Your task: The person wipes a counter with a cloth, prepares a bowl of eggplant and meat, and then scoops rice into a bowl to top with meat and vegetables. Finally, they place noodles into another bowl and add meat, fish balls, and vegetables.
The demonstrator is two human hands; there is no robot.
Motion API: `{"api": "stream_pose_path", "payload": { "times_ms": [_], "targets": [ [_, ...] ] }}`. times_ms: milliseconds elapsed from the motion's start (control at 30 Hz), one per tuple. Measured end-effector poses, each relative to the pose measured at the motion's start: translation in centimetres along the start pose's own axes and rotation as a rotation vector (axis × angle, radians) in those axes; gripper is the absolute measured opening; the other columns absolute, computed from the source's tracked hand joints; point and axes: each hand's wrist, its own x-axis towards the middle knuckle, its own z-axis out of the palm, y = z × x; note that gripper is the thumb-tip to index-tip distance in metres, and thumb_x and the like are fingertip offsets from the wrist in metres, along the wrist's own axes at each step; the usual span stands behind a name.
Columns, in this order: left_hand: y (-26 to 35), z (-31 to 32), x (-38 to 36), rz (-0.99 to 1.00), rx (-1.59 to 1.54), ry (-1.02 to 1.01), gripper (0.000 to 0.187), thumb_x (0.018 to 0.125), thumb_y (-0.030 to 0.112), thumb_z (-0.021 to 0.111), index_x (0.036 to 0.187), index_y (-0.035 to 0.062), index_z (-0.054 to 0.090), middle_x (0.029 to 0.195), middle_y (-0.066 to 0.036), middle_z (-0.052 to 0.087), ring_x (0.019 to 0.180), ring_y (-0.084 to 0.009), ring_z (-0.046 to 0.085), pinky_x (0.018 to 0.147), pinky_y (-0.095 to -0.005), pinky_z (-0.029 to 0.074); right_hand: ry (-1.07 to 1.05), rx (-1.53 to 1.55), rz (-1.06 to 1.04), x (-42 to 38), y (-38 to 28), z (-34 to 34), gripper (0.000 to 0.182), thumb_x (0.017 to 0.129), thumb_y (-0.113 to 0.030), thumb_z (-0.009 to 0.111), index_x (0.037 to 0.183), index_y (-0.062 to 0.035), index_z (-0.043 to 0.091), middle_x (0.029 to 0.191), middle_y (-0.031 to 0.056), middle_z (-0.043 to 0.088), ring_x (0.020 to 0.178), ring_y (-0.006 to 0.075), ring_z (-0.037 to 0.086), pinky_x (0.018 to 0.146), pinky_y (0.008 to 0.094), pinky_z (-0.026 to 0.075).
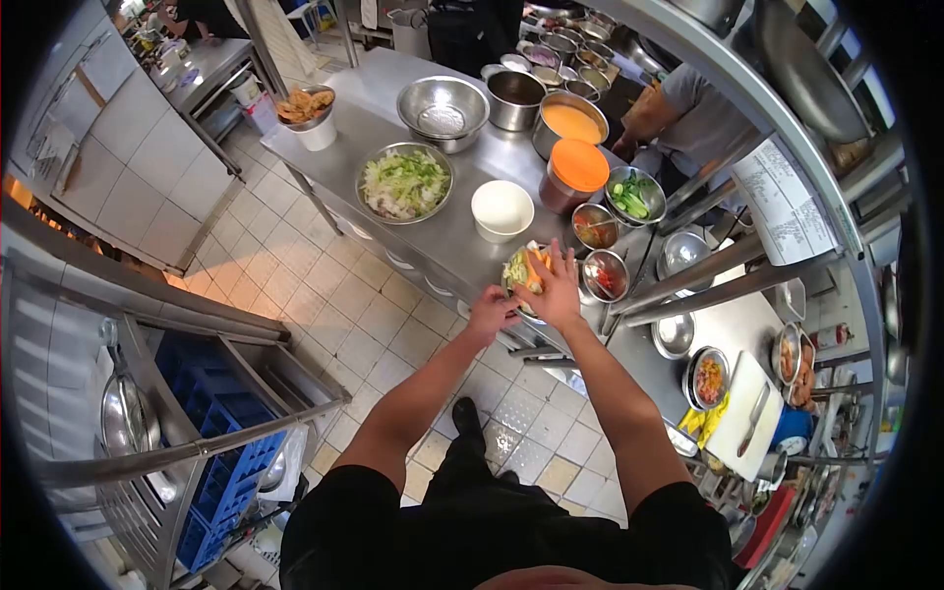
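Observation:
A small bowl of cut food (pixel 513 271), pale green and orange, sits near the front edge of the steel counter. Over its right part lies my right hand (pixel 557 287), fingers spread, touching the orange pieces. My left hand (pixel 492 315) is at the bowl's lower left rim, its fingers bent toward it; whether they grip the rim is too small to tell. Just behind stands a white tub (pixel 502 210). To the right are a metal bowl with red pieces (pixel 605 276) and another with red sauce (pixel 595 226).
A large bowl of shredded vegetables (pixel 404 184) and an empty steel bowl (pixel 442 108) stand at the left. An orange-lidded container (pixel 578 167) is behind. At the right lie a cutting board (pixel 744 418) and knife (pixel 755 417). A co-worker's arm (pixel 654 116) shows beyond metal rails.

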Motion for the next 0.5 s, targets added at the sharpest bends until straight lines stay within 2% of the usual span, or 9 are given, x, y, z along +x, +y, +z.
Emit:
{"api": "stream_pose_path", "payload": {
  "times_ms": [67,133,233,300,333,367,400,433,500],
  "targets": [
    [0.6,0.7,-0.9,-0.077,0.030,0.040,0.031,0.084,0.020,0.069,0.104,0.0090,0.048,0.101,-0.006,0.057,0.085,-0.0212,0.064,0.073,-0.0350,0.056,-0.016,-0.032,0.027,0.1,-0.9,-1.5,0.069,0.075,-0.058,0.062,0.136,-0.0296,0.046,0.151,0.0169,0.022,0.135,0.0504,0.018,0.108,0.0568,0.022],
    [0.3,0.3,-2.2,-0.001,0.034,0.057,0.033,0.085,0.023,0.068,0.107,0.0096,0.047,0.100,-0.005,0.058,0.080,-0.0217,0.065,0.071,-0.0341,0.055,-0.031,-0.012,0.026,0.1,-1.6,-3.5,0.065,0.079,-0.056,0.060,0.137,-0.0306,0.045,0.152,0.0167,0.019,0.135,0.0512,0.016,0.106,0.0592,0.023],
    [-2.5,-3.1,-5.1,0.078,0.126,0.157,0.036,0.086,0.030,0.066,0.112,0.0086,0.051,0.092,-0.003,0.060,0.075,-0.0192,0.066,0.066,-0.0304,0.054,0.212,-0.097,-0.134,-1.2,-3.4,-7.6,0.050,0.085,-0.044,0.057,0.129,-0.0204,0.054,0.137,0.0211,0.043,0.127,0.0469,0.036,0.100,0.0545,0.035],
    [-7.4,-9.4,-6.9,0.068,0.323,0.130,0.024,0.087,0.030,0.064,0.097,0.0085,0.058,0.083,-0.002,0.059,0.069,-0.0150,0.063,0.060,-0.0271,0.050,0.166,0.037,-0.109,-4.0,-4.9,-11.2,0.034,0.087,-0.033,0.054,0.114,-0.0121,0.058,0.114,0.0213,0.055,0.109,0.0430,0.050,0.090,0.0508,0.042],
    [-11.3,-13.9,-8.4,0.091,0.374,0.109,0.022,0.089,0.027,0.060,0.098,0.0078,0.059,0.085,-0.003,0.060,0.066,-0.0130,0.060,0.050,-0.0259,0.050,0.140,0.113,-0.112,-5.6,-5.2,-13.0,0.027,0.089,-0.028,0.053,0.106,-0.0079,0.059,0.102,0.0214,0.061,0.100,0.0411,0.057,0.084,0.0489,0.046],
    [-15.9,-20.3,-10.2,0.007,0.860,-0.033,0.022,0.083,0.027,0.063,0.093,0.0079,0.062,0.084,-0.008,0.062,0.069,-0.0196,0.062,0.057,-0.0322,0.051,0.179,0.141,-0.071,-8.1,-5.3,-14.6,0.022,0.088,-0.025,0.053,0.099,-0.0064,0.058,0.094,0.0208,0.061,0.091,0.0407,0.058,0.080,0.0485,0.046],
    [-19.9,-25.9,-12.4,0.027,1.581,-0.224,0.022,0.076,0.026,0.066,0.087,0.0079,0.064,0.083,-0.012,0.064,0.073,-0.0262,0.063,0.063,-0.0385,0.052,0.211,0.177,-0.039,-11.4,-6.0,-15.4,0.018,0.088,-0.022,0.052,0.092,-0.0049,0.057,0.086,0.0203,0.060,0.083,0.0404,0.058,0.075,0.0482,0.047],
    [-23.0,-30.3,-15.1,0.135,2.022,-0.423,0.022,0.069,0.026,0.068,0.082,0.0079,0.067,0.082,-0.016,0.066,0.076,-0.0328,0.064,0.070,-0.0449,0.053,0.238,0.219,-0.014,-15.0,-6.9,-15.5,0.017,0.087,-0.020,0.052,0.084,-0.0034,0.055,0.078,0.0198,0.060,0.075,0.0401,0.059,0.070,0.0478,0.047],
    [-23.9,-35.0,-27.1,-0.032,2.243,-0.949,0.018,0.070,0.024,0.065,0.076,0.0072,0.068,0.080,-0.014,0.068,0.078,-0.0302,0.065,0.067,-0.0431,0.053,0.135,0.265,0.071,-23.9,-6.5,-14.7,0.019,0.088,-0.019,0.050,0.079,-0.0021,0.053,0.081,0.0223,0.059,0.075,0.0427,0.058,0.067,0.0500,0.047]
  ]
}}
